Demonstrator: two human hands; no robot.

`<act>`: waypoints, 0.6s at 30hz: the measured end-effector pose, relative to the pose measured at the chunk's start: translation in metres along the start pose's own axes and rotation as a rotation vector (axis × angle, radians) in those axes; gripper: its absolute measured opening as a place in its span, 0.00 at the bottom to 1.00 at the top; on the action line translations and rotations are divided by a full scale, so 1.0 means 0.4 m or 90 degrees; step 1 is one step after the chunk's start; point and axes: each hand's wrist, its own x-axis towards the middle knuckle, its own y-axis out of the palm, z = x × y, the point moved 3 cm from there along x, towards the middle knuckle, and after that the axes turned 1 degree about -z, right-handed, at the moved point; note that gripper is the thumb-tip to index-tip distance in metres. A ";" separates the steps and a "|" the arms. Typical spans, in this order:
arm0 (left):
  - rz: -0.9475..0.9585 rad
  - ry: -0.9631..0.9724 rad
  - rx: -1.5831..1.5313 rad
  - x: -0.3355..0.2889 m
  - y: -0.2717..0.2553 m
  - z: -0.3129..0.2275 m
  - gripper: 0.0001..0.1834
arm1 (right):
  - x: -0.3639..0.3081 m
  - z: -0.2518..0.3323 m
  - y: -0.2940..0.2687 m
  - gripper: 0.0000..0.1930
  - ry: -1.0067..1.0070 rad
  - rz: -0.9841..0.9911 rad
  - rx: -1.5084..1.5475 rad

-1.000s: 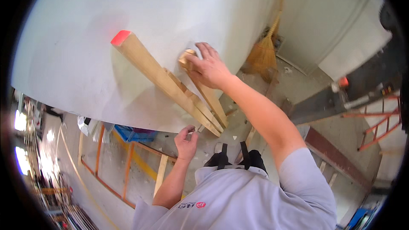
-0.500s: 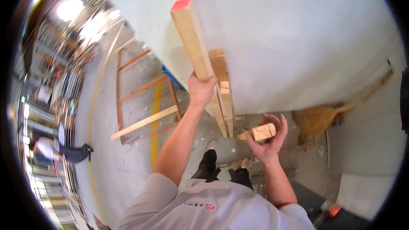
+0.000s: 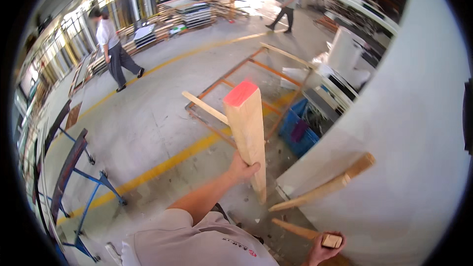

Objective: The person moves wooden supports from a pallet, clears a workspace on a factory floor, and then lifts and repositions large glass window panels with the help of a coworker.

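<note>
My left hand (image 3: 241,168) is closed round a long wooden beam (image 3: 247,130) with a red-painted end, held tilted up in front of me. Low on the right, my right hand (image 3: 325,255) wraps round a second wooden beam (image 3: 295,228), its bare cut end sticking out of my grip. Between the two, more wooden beams (image 3: 322,187) lean against a large white panel (image 3: 419,133), apart from both hands. Their lower ends come down close to my feet, which are mostly hidden.
An orange-brown metal frame (image 3: 220,80) lies on the floor ahead, a wooden strip across it. Beside the panel sits a blue bin (image 3: 298,129) of scrap. Blue-legged stands (image 3: 91,182) occupy the left. People walk near stacked panels (image 3: 197,16) farther off.
My view has swung left toward the workshop floor. The red-ended beam now stands clear of the leaning beams, still in my left hand. My right hand's fingers have closed round its beam.
</note>
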 end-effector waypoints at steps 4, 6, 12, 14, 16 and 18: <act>-0.068 0.011 -0.011 0.052 -0.233 -0.021 0.19 | -0.053 0.139 0.197 0.27 -0.067 0.107 -0.021; -0.151 0.055 -0.013 0.077 -0.371 -0.013 0.18 | -0.072 0.213 0.321 0.27 -0.050 0.197 -0.038; -0.372 -0.090 -0.017 0.041 -0.849 0.004 0.16 | -0.136 0.385 0.746 0.27 0.005 0.399 0.030; -0.443 -0.045 -0.034 0.064 -0.998 -0.041 0.16 | -0.158 0.456 0.918 0.31 -0.011 0.453 0.170; -0.493 -0.031 -0.004 0.066 -1.124 -0.079 0.15 | -0.194 0.522 1.097 0.42 -0.004 0.499 0.238; -0.583 0.045 0.077 0.064 -1.238 -0.091 0.13 | -0.224 0.554 1.259 0.41 -0.011 0.553 0.310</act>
